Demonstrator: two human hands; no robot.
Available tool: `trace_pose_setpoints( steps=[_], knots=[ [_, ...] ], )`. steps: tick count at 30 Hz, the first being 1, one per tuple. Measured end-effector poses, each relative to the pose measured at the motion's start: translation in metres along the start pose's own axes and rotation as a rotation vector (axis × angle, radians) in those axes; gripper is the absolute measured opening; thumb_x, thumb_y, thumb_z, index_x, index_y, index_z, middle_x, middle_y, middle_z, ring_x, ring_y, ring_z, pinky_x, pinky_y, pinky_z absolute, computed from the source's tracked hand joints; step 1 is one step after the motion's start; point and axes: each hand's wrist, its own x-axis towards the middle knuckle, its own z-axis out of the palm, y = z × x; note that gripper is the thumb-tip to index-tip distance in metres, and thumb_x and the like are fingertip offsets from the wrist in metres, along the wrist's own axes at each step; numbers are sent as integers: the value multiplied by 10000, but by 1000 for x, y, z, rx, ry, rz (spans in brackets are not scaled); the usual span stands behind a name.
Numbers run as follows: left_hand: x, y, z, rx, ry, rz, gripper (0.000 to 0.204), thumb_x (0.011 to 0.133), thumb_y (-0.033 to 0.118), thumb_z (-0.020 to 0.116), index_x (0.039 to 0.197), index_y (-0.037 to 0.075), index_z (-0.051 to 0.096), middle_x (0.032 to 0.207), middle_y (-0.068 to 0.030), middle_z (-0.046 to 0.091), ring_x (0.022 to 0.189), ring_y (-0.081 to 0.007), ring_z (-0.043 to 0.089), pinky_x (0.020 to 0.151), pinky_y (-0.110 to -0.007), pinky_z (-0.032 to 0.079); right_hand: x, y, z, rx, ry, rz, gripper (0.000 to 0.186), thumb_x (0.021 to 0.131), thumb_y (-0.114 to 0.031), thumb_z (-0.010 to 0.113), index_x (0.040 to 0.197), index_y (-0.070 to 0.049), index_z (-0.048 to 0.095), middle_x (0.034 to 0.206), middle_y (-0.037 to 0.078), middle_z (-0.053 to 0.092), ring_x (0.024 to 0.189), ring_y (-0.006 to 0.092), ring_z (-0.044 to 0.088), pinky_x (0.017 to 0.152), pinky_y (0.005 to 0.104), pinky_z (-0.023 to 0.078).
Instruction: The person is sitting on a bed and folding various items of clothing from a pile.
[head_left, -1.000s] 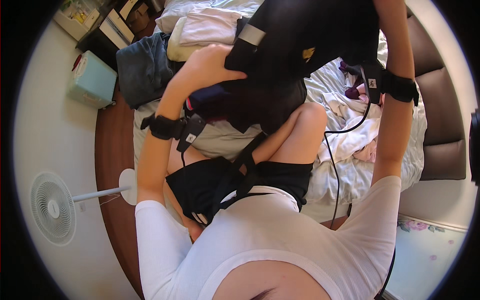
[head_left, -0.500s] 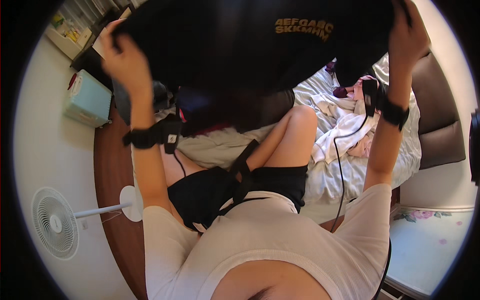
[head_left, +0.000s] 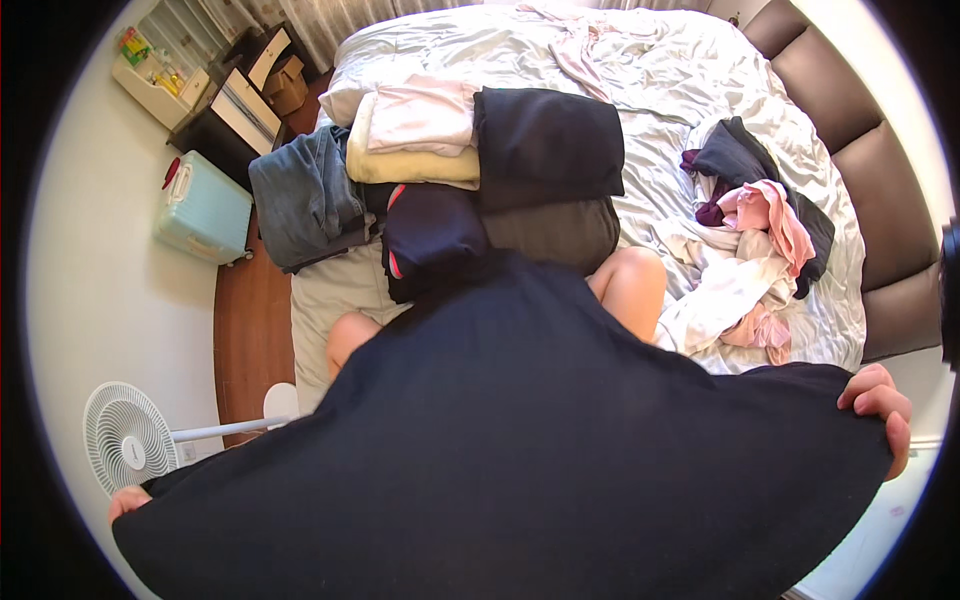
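Note:
A wide black garment (head_left: 540, 430) is stretched across my lap and chest and hides most of my body. My left hand (head_left: 128, 503) grips its far-left corner, only the fingers showing. On the other side, my right hand (head_left: 880, 410) has its fingers curled over the garment's right edge. Just beyond the cloth lies a folded dark navy piece with a red stripe (head_left: 435, 235). Beside it rest a folded dark grey piece (head_left: 565, 232) and a folded black piece (head_left: 548, 145). My knees poke out on both sides of the cloth.
On the bed (head_left: 660, 60) are folded blue jeans (head_left: 308, 195), a pale pink folded piece (head_left: 425, 112) and a yellow one (head_left: 415, 168). A loose heap with pink cloth (head_left: 765, 225) lies right, by the brown headboard (head_left: 880, 210). At left stand a fan (head_left: 130, 440) and light-blue suitcase (head_left: 205, 207).
Both hands have come down and spread apart, bringing the black garment from overhead to across my body. Its printed side no longer shows, and the folded stacks are now in view.

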Motion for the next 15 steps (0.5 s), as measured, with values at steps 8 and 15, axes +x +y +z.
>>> trace_pose_setpoints(
  steps=[8,15],
  knots=[
    [15,-44,97,-485,-775,-236,92,793,52,587,857,-1,624,752,-30,619,689,-109,563,668,-223,455,29,109,61,-362,-434,395,167,750,-22,516,904,11,573,795,148,599,737,251,594,680,284,436],
    [-124,-62,272,-211,-1074,583,744,764,580,486,1252,36,343,1289,-130,370,1213,-263,324,972,-471,212,10,284,221,-800,-441,155,487,799,-377,566,1083,9,483,1057,192,543,927,351,534,776,376,437]
  ],
)
